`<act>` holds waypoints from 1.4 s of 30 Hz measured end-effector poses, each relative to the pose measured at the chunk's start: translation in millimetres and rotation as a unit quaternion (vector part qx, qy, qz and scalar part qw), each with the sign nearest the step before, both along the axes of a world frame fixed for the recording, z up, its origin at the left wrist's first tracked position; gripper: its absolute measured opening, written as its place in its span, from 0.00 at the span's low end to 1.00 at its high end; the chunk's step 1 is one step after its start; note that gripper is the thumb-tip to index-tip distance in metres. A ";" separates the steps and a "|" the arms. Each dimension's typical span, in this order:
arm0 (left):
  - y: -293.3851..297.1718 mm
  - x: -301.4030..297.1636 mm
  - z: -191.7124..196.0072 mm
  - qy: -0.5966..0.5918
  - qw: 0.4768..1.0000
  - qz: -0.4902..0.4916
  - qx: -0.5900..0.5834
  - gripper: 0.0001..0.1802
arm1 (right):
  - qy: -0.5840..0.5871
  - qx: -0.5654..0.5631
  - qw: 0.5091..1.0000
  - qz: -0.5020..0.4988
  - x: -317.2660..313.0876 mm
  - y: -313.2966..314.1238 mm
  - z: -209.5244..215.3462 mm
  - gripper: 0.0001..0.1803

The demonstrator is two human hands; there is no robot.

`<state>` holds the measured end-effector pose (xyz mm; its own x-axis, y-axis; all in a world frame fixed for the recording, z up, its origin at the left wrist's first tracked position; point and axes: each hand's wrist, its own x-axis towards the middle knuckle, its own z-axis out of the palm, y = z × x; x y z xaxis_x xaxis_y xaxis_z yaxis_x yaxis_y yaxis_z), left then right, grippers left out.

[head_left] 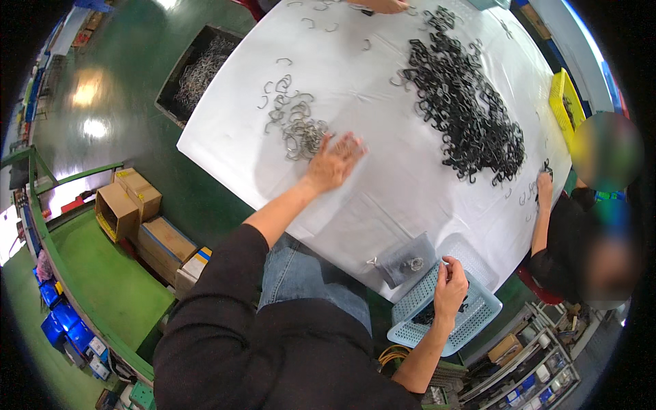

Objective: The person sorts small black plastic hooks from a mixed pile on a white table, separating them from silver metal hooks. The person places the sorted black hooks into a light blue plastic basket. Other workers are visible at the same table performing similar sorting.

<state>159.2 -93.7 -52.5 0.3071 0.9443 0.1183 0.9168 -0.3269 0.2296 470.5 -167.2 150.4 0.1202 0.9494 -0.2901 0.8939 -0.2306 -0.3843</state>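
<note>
My left hand is over the white-covered table, its fingers spread and a little blurred. It touches or nearly touches the near edge of a loose pile of silver metal hooks. My right hand is above the rim of a light-blue plastic basket, with its fingers curled together. What they hold, if anything, is hidden. Black pieces lie inside the basket, partly covered by my hand and wrist. Beside it, a grey tray at the table edge carries a small clump of metal pieces.
A large heap of black hooks spreads over the table's right half. A co-worker's hand handles dark pieces at the right edge; another person's hand shows at the far edge. A yellow basket and a dark bin of metal pieces flank the table.
</note>
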 end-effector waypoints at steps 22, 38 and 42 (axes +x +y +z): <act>29.5 -185.2 0.9 0.099 0.992 -0.031 -0.067 0.28 | 0.069 -0.035 0.997 0.022 -245.5 79.0 -11.3 0.07; 140.4 -319.4 -21.8 0.122 0.978 0.147 0.088 0.28 | 0.089 -0.028 0.995 -0.037 -245.6 48.7 -34.8 0.06; 132.5 -348.4 9.7 0.144 0.921 0.361 -0.015 0.27 | 0.065 -0.012 0.995 -0.068 -210.4 56.3 -60.1 0.06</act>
